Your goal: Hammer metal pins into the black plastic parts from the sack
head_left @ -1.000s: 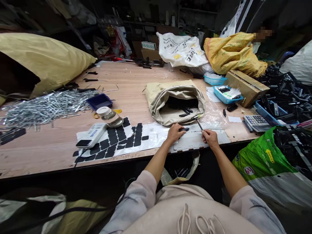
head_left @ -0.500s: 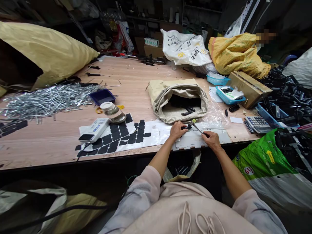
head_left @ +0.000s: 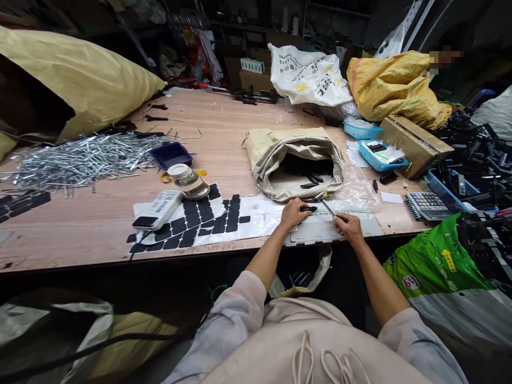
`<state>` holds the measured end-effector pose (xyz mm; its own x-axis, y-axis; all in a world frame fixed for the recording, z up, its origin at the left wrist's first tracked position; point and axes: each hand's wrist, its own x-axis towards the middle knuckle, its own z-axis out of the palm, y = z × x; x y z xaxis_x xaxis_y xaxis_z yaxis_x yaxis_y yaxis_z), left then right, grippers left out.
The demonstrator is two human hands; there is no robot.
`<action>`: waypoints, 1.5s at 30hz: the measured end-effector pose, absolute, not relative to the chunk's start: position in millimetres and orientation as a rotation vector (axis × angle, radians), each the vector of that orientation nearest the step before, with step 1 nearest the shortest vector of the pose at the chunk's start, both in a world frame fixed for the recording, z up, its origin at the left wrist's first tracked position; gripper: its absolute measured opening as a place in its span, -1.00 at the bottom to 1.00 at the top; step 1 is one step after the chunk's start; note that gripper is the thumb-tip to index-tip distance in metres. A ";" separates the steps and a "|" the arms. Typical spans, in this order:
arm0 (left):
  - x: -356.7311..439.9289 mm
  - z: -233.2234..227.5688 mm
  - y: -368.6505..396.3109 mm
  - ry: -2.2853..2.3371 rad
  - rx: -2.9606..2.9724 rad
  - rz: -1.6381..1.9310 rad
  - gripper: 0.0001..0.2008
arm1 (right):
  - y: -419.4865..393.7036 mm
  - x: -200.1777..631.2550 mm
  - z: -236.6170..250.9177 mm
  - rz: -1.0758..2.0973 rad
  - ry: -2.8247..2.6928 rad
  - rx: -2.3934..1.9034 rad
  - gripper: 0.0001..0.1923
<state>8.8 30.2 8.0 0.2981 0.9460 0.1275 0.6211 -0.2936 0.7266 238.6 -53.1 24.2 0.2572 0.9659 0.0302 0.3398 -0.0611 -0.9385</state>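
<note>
My left hand point(head_left: 293, 213) is closed on a small black part point(head_left: 309, 208) over the white sheet at the table's front edge. My right hand point(head_left: 349, 228) grips the dark handle of a small hammer point(head_left: 328, 208) with a thin metal shaft and a yellow-green head. The head is just beyond the black part, in front of the mouth of a beige sack point(head_left: 262, 170). Several black pieces point(head_left: 314, 180) lie inside that sack. Beneath the hands lies a whitish board point(head_left: 320, 229).
Left are a heap of metal rods point(head_left: 92, 160), a dark blue tray point(head_left: 172, 154), a glass jar point(head_left: 190, 184) and a white device point(head_left: 159, 209) with a cable. To the right are blue baskets point(head_left: 382, 160), a calculator point(head_left: 428, 204) and a green bag point(head_left: 432, 256) of black parts.
The hammer head has shifted slightly away from the black part, up and to the right. The black part now lies flatter in my left hand. The view has shifted a little.
</note>
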 end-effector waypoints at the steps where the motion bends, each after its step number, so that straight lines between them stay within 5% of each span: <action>1: 8.5 9.4 30.8 1.384 2.014 0.754 -0.82 | -51.5 241.3 24.9 0.920 -1.146 -1.556 -0.70; 10: -9.7 10.0 -61.6 1.099 2.068 1.179 -0.78 | -42.5 247.4 28.8 1.084 -0.947 -1.450 -0.69; 20: 8.0 -45.2 -145.9 1.462 1.846 -0.033 -0.64 | -42.4 250.3 28.1 1.062 -0.978 -1.458 -0.71; 23: 13.6 -46.9 -144.8 1.255 1.877 -0.184 -0.54 | -42.3 251.0 26.3 1.055 -0.990 -1.451 -0.72; 27: 15.3 -30.1 -147.3 1.054 2.008 -0.240 -0.65 | -42.9 250.5 24.6 1.067 -0.993 -1.442 -0.71; 33: 15.8 49.9 -77.1 0.686 1.887 0.409 -0.69 | -43.1 249.8 24.3 1.059 -0.960 -1.447 -0.68; 38: 22.8 84.2 51.9 1.288 1.843 1.029 -0.76 | -42.6 248.9 23.7 1.065 -0.939 -1.447 -0.70; 45: 48.0 47.4 141.7 1.670 1.981 0.654 -0.81 | -42.3 247.1 28.9 1.080 -0.902 -1.452 -0.69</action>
